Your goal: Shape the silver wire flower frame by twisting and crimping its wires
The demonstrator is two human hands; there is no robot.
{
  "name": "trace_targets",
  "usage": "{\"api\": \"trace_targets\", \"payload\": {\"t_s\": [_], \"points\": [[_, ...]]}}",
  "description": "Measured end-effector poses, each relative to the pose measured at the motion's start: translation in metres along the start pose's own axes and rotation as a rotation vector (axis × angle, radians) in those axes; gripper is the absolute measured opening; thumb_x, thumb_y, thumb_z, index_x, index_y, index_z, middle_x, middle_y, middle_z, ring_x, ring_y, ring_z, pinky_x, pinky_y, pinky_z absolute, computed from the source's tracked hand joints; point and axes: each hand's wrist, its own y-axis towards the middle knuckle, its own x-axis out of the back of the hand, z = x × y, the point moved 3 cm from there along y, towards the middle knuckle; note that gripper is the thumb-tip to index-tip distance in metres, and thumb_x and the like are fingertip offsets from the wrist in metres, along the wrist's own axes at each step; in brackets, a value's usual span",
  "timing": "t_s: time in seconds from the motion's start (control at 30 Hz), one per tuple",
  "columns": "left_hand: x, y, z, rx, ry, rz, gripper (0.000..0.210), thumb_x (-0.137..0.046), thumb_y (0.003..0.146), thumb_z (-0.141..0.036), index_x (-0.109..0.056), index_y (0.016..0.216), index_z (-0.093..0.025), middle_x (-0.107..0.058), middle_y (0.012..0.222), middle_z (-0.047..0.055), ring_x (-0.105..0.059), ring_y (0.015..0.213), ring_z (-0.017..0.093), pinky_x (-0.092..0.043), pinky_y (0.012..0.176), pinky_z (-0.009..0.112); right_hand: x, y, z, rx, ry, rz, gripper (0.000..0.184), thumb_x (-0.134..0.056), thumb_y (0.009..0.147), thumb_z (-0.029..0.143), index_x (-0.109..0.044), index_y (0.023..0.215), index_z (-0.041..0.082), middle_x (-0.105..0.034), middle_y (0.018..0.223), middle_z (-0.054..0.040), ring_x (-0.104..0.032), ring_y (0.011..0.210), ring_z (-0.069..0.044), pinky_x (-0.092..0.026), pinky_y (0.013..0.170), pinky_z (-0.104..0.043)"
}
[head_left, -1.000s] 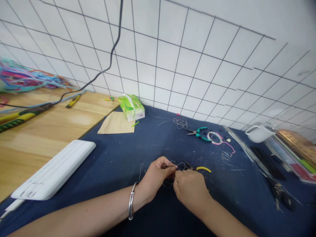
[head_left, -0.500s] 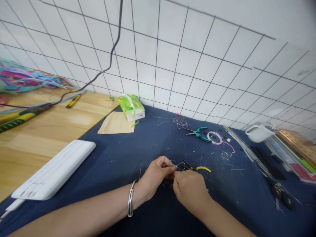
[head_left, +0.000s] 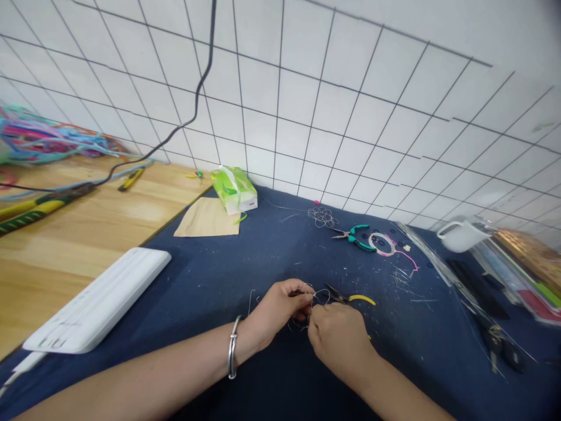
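My left hand (head_left: 283, 307) pinches a thin, looped silvery wire (head_left: 323, 292) between thumb and fingertips. Close against it, my right hand (head_left: 339, 332) is closed with its fingers curled at the same wire; its fingertips are mostly hidden. Wire loops stick out above and below the meeting fingers. Just beyond my right hand lie pliers with yellow handles (head_left: 362, 299), partly covered by the hand. Farther back are teal-handled pliers (head_left: 354, 236) and a flower-like coil of wire (head_left: 323, 217).
A white power strip (head_left: 99, 301) lies at left. Behind are a brown paper envelope (head_left: 205, 219) and a green tissue pack (head_left: 234, 190). A ring spool (head_left: 382, 244), wire scraps, a white mug (head_left: 462, 235) and keys (head_left: 495, 345) are at right. The tiled wall (head_left: 302, 105) bounds the back.
Both hands stay almost in place on the wire, with only a slight shift of the fingers. Nothing else on the table has moved.
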Motion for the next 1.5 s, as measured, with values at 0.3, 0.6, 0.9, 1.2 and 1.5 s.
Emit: {"api": "trace_targets", "payload": {"t_s": [0.3,0.6,0.9,1.2,1.5], "points": [[0.000,0.002,-0.003,0.050,-0.034,0.036,0.014,-0.061,0.069,-0.021,-0.059,0.080,-0.012,-0.060,0.068,0.003,-0.056,0.060,0.011,-0.044,0.057,0.024,-0.001,-0.001,-0.001,-0.005,0.044,0.010,0.019,-0.041,0.079,0.020,-0.058,0.070,0.019,-0.063,0.065,-0.0027,-0.055,0.062,-0.015,-0.030,0.057,-0.026],[0.003,0.004,0.000,0.051,-0.044,0.068,0.011,-0.060,0.069,-0.018,-0.060,0.079,-0.013,-0.060,0.069,0.002,-0.056,0.061,0.011,-0.045,0.059,0.024,-0.003,0.000,0.000,0.006,0.022,0.026,0.019,-0.042,0.079,0.020,-0.059,0.070,0.018,-0.063,0.065,-0.0040,-0.055,0.060,-0.015,-0.030,0.056,-0.026],[0.004,0.004,0.001,0.065,-0.074,0.074,0.011,-0.061,0.069,-0.016,-0.059,0.079,-0.013,-0.060,0.071,0.003,-0.056,0.060,0.010,-0.044,0.058,0.022,0.006,-0.002,-0.001,0.043,0.134,0.005,0.021,-0.041,0.083,0.029,-0.060,0.081,0.021,-0.062,0.070,-0.0019,-0.054,0.065,-0.015,-0.033,0.061,-0.026],[0.007,0.001,-0.008,0.017,-0.077,0.030,0.014,-0.062,0.071,-0.022,-0.057,0.080,-0.013,-0.060,0.071,0.004,-0.058,0.066,0.012,-0.044,0.060,0.023,-0.009,-0.029,-0.068,-0.144,-0.132,-0.149,0.054,-0.047,0.075,0.052,-0.049,0.117,0.018,-0.047,0.117,-0.0155,-0.038,0.110,-0.034,-0.035,0.080,-0.046],[0.007,0.002,-0.007,-0.026,-0.021,-0.017,0.014,-0.061,0.071,-0.024,-0.058,0.081,-0.014,-0.061,0.072,0.003,-0.058,0.067,0.013,-0.045,0.061,0.025,-0.032,-0.044,-0.085,-0.142,-0.203,-0.054,0.034,-0.037,0.085,0.029,-0.050,0.113,0.015,-0.052,0.096,-0.0137,-0.046,0.089,-0.026,-0.038,0.075,-0.039]]}}
